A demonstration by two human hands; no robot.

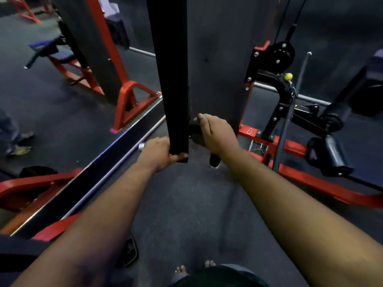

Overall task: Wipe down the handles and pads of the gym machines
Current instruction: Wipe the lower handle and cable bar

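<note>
A long black upright pad (169, 69) of the gym machine hangs in front of me. My left hand (157, 155) grips its bottom end, thumb under the lower edge and fingers round the left side. Just to the right, behind the pad, my right hand (217, 133) curls over a black handle (214, 161); one end sticks out below my wrist and a dark part shows at my fingers. Whether a cloth is under that hand cannot be made out.
Red machine frames (132, 104) stand left and right on the dark floor. A pulley with a cable and a yellow knob (288, 76) is at right, above a black roller pad (331, 156). A chrome bar (116, 168) runs diagonally at left. Another person's feet (18, 141) are at far left.
</note>
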